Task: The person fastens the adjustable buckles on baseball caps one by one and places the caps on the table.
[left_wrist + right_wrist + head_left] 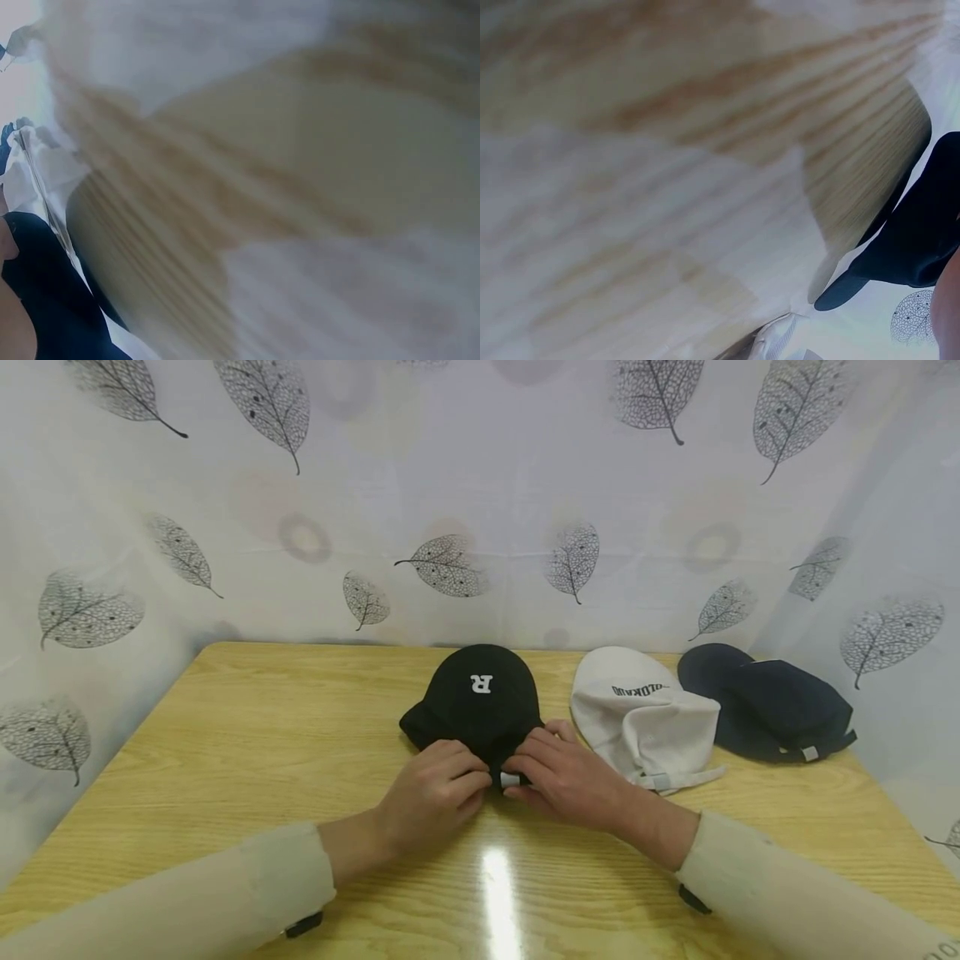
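Observation:
A black baseball cap (480,710) with a white letter R sits at the middle of the table, its back strap towards me. At the strap's left side, my left hand (435,785) pinches the cap between thumb and fingers. My right hand (572,777) holds the right side of the strap, where a small light buckle (510,779) shows between thumb and fingers. Dark parts of the cap appear at the edge of the left wrist view (56,292) and the right wrist view (911,240). The fingertips hide much of the strap.
To the right lies a white cap (611,672) with dark lettering, its strap near my right forearm. Beyond it a navy cap (787,706) rests close to the right table edge. A leaf-patterned curtain (495,493) hangs behind the wooden table (247,735).

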`<state>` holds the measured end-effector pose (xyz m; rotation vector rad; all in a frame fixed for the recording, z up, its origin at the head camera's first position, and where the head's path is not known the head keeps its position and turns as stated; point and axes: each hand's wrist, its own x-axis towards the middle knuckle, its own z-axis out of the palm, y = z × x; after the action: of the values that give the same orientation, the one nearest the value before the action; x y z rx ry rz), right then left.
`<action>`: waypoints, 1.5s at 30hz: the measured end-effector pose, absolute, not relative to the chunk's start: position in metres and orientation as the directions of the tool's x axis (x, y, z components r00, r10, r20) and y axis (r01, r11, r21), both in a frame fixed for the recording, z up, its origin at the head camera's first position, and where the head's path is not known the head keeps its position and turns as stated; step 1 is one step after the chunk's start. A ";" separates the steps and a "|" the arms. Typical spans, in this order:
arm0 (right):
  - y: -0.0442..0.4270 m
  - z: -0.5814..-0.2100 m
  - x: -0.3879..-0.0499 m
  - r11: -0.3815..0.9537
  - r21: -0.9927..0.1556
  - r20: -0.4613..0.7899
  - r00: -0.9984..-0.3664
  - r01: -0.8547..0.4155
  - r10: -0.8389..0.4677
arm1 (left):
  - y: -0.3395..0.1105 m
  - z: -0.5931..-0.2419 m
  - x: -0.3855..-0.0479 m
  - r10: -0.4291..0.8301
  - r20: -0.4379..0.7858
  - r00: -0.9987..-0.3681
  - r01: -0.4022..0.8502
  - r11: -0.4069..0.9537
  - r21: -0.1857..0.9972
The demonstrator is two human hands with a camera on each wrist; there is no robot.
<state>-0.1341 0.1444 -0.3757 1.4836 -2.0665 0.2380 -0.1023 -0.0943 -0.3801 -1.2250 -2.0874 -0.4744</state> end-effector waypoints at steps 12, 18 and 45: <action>0.143 -0.376 -0.134 0.381 0.208 0.539 -0.220 -0.901 -0.813 | -0.085 -0.381 -0.102 0.622 0.712 -0.327 0.869 0.493 -0.032; 0.142 -0.377 -0.133 0.417 0.197 0.542 -0.255 -0.888 -0.800 | -0.086 -0.380 -0.100 0.610 0.707 -0.358 0.856 0.517 -0.013; 0.143 -0.373 -0.132 0.385 0.187 0.527 -0.239 -0.904 -0.816 | -0.083 -0.381 -0.101 0.568 0.732 -0.375 0.841 0.541 0.011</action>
<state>-0.1320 0.1428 -0.3732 1.4701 -2.0975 0.2091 -0.1012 -0.0832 -0.3815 -1.1335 -2.0893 -0.5070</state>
